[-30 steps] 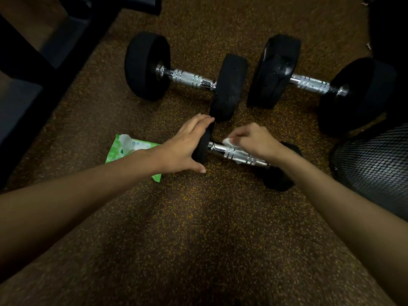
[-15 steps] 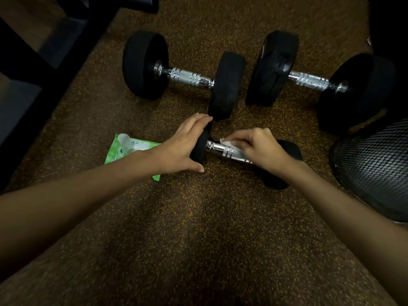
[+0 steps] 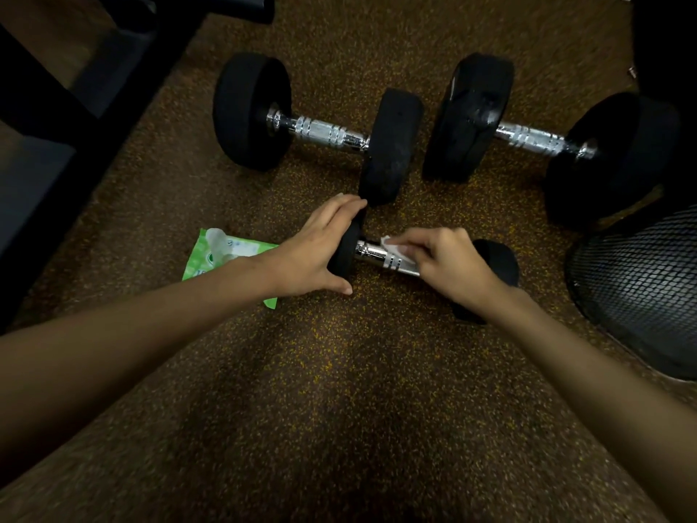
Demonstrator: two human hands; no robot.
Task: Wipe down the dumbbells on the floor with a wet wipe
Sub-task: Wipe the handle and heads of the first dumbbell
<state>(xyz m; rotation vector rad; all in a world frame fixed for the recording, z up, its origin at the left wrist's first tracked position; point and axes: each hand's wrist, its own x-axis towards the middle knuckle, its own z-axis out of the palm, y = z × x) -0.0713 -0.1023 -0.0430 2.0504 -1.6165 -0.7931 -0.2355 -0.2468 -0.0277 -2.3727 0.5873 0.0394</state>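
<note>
1. On the speckled brown rubber floor (image 3: 339, 390), a small black-headed, chrome-handled dumbbell (image 3: 377, 255) lies crosswise.
2. Left hand (image 3: 315, 252): fingers straight and pressed together over the dumbbell's left head, thumb spread apart.
3. Right hand (image 3: 443, 260): fingers curled, pinching a white wet wipe (image 3: 389, 243) against the handle.
4. A green wipe pack (image 3: 213, 256) lies under the left wrist.
</note>
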